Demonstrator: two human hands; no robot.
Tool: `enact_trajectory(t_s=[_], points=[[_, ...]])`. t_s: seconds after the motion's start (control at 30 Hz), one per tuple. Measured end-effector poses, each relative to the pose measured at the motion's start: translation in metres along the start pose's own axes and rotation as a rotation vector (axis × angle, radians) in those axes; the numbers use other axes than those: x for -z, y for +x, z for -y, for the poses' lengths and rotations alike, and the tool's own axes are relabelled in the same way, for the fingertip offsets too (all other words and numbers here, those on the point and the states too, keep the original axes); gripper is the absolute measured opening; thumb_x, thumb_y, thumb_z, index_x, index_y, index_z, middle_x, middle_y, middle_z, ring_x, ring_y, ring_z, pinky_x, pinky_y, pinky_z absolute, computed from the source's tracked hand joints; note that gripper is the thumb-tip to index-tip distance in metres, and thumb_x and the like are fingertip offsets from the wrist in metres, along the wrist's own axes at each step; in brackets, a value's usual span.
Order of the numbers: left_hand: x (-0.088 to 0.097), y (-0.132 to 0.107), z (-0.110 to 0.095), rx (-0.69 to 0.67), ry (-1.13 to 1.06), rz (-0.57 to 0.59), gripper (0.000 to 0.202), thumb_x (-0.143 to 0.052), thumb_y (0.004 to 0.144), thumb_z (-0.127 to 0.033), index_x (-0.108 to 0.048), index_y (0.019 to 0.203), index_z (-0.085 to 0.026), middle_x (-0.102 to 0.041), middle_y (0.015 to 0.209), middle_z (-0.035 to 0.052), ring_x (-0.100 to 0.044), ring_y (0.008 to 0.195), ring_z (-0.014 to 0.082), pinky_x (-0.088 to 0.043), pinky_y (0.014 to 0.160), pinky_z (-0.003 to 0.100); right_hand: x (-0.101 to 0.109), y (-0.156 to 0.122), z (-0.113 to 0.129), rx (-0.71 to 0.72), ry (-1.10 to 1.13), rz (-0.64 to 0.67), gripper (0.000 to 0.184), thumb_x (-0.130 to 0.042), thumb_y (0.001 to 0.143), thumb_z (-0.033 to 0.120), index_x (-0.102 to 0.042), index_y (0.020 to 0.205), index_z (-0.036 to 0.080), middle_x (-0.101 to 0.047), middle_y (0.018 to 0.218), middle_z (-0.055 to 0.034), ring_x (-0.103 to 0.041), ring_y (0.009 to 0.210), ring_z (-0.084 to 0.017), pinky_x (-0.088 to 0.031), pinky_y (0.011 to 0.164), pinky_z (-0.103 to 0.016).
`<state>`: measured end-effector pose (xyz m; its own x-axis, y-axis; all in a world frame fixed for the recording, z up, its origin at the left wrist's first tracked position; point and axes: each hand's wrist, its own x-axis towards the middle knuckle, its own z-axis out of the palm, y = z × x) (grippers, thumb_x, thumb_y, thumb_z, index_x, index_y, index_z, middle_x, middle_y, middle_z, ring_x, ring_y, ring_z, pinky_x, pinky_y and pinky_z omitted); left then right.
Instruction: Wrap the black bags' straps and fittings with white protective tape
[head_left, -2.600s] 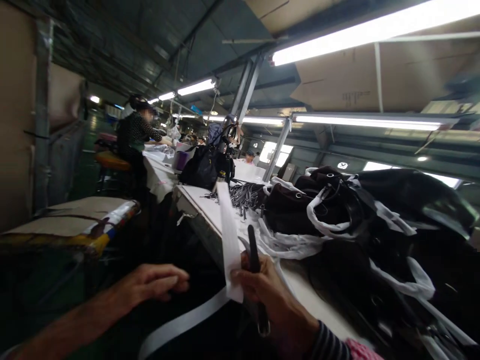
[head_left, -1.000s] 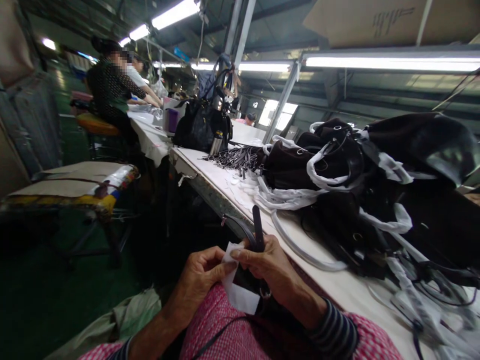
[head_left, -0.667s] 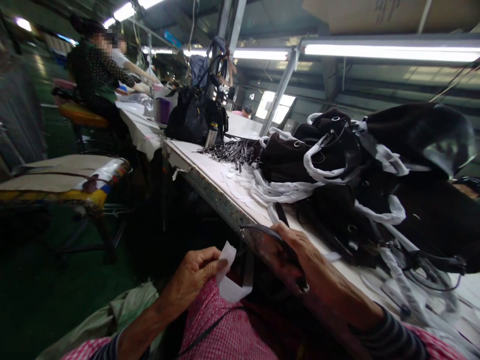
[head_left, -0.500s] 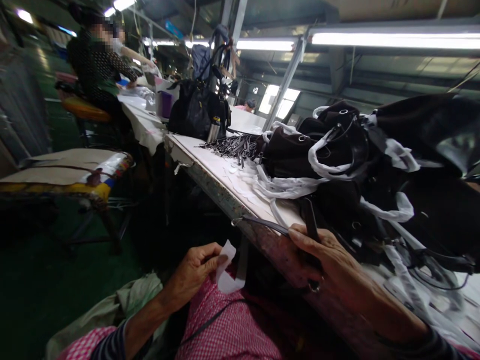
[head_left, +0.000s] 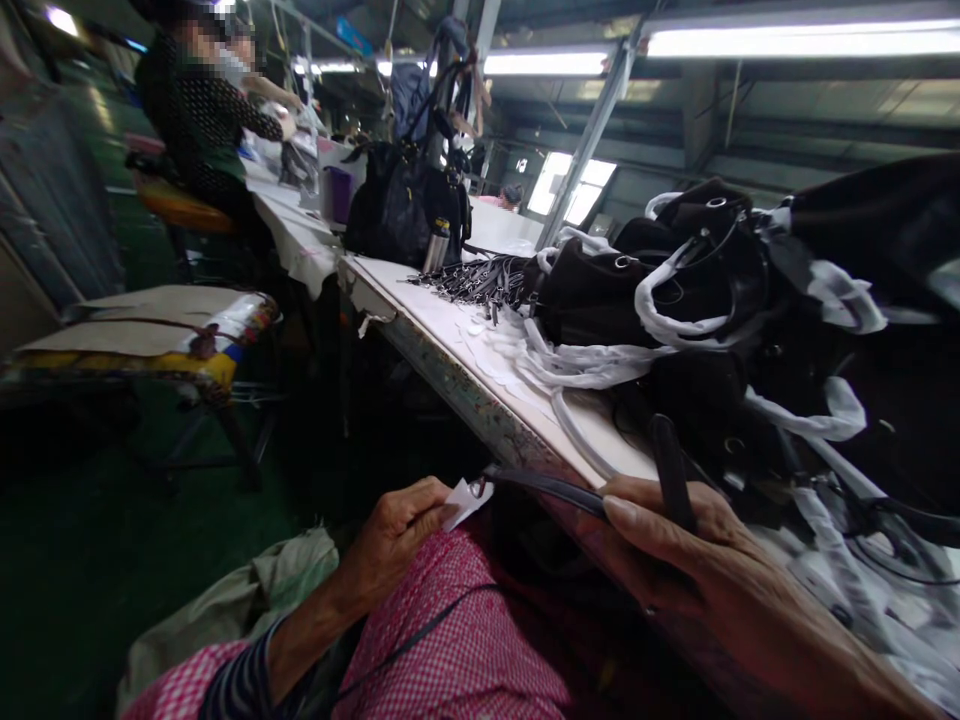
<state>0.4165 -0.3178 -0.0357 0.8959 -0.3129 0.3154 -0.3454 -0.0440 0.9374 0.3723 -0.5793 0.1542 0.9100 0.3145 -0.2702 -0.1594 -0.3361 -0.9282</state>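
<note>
My left hand (head_left: 409,535) pinches a white paper strip (head_left: 466,506) between thumb and fingers, above my lap. Closed around a black strap (head_left: 551,487), my right hand (head_left: 697,560) is at the table's near edge. The strap's free end points left and carries a metal ring (head_left: 478,487), which lies against the paper strip. I cannot tell whether the paper passes through the ring. Another part of black strap (head_left: 673,470) stands up in a loop above my right fingers.
Black bags (head_left: 675,300) with white-wrapped handles are heaped on the table (head_left: 450,350) at right. Several dark straps with metal clips (head_left: 487,280) lie farther back, near a steel flask (head_left: 436,246). A padded stool (head_left: 150,325) stands left; a seated co-worker (head_left: 202,130) is beyond.
The strap's ring end and the white paper strip, apart before, have come together. The paper's hanging curl no longer shows. My view has shifted slightly.
</note>
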Motion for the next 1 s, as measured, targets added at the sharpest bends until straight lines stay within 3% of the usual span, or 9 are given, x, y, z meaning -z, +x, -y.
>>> enact_trajectory(t_s=[0.3,0.47,0.67,0.73,0.8,0.9,1.0], points=[[0.001,-0.001,-0.004,-0.03,0.015,0.006,0.03,-0.052,0.105,-0.039,-0.071,0.093,-0.018,-0.065,0.091,0.0022,-0.059,0.087,0.016,-0.044,0.081,0.025,-0.004,0.002,0.004,-0.012,-0.034,0.059,0.048,-0.063,0.094,0.063,-0.068,0.088,0.016,-0.047,0.058,0.0028,-0.03,0.049,-0.007,-0.016,0.044,-0.023],[0.007,0.0,-0.005,0.068,-0.082,-0.028,0.03,-0.056,0.101,-0.042,-0.075,0.1,-0.018,-0.069,0.093,0.0027,-0.062,0.088,0.0172,-0.047,0.081,0.025,0.002,-0.003,0.001,-0.036,-0.118,0.035,0.052,-0.063,0.092,0.064,-0.059,0.071,0.017,-0.048,0.059,0.0005,-0.037,0.052,-0.01,-0.02,0.046,-0.025],[0.011,0.002,-0.01,0.197,-0.179,-0.107,0.037,-0.059,0.099,-0.049,-0.077,0.101,-0.016,-0.074,0.096,0.005,-0.065,0.093,0.0206,-0.05,0.085,0.028,0.007,-0.008,-0.003,-0.02,-0.212,-0.01,0.055,-0.061,0.093,0.065,-0.055,0.065,0.018,-0.046,0.058,0.0004,-0.037,0.051,-0.01,-0.022,0.046,-0.026],[0.01,0.002,-0.01,0.167,-0.139,-0.081,0.035,-0.058,0.1,-0.048,-0.076,0.1,-0.017,-0.073,0.094,0.0035,-0.065,0.091,0.0189,-0.049,0.083,0.026,0.006,-0.007,-0.004,0.007,-0.194,-0.047,0.05,-0.062,0.094,0.063,-0.06,0.071,0.018,-0.046,0.059,0.0013,-0.037,0.052,-0.01,-0.023,0.045,-0.025],[0.007,0.0,-0.011,0.103,-0.07,-0.03,0.033,-0.056,0.102,-0.044,-0.075,0.099,-0.018,-0.07,0.091,0.0017,-0.064,0.088,0.0164,-0.047,0.079,0.024,0.003,-0.003,-0.006,0.055,-0.177,-0.08,0.041,-0.063,0.095,0.059,-0.068,0.092,0.019,-0.048,0.062,0.0024,-0.039,0.053,-0.011,-0.027,0.046,-0.024],[0.001,-0.003,-0.017,-0.001,0.01,0.044,0.03,-0.05,0.106,-0.037,-0.073,0.099,-0.019,-0.067,0.091,0.001,-0.063,0.087,0.0144,-0.046,0.079,0.022,-0.007,0.006,-0.012,0.14,-0.215,-0.12,0.041,-0.064,0.097,0.053,-0.064,0.123,0.022,-0.054,0.073,0.0017,-0.045,0.06,-0.012,-0.035,0.051,-0.023],[-0.003,-0.005,-0.027,-0.07,0.048,0.076,0.027,-0.048,0.107,-0.031,-0.072,0.107,-0.021,-0.068,0.097,0.0019,-0.064,0.092,0.0146,-0.047,0.084,0.022,-0.02,0.019,-0.022,0.205,-0.234,-0.109,0.037,-0.061,0.1,0.047,-0.064,0.127,0.022,-0.056,0.079,0.001,-0.046,0.064,-0.012,-0.036,0.053,-0.023]])
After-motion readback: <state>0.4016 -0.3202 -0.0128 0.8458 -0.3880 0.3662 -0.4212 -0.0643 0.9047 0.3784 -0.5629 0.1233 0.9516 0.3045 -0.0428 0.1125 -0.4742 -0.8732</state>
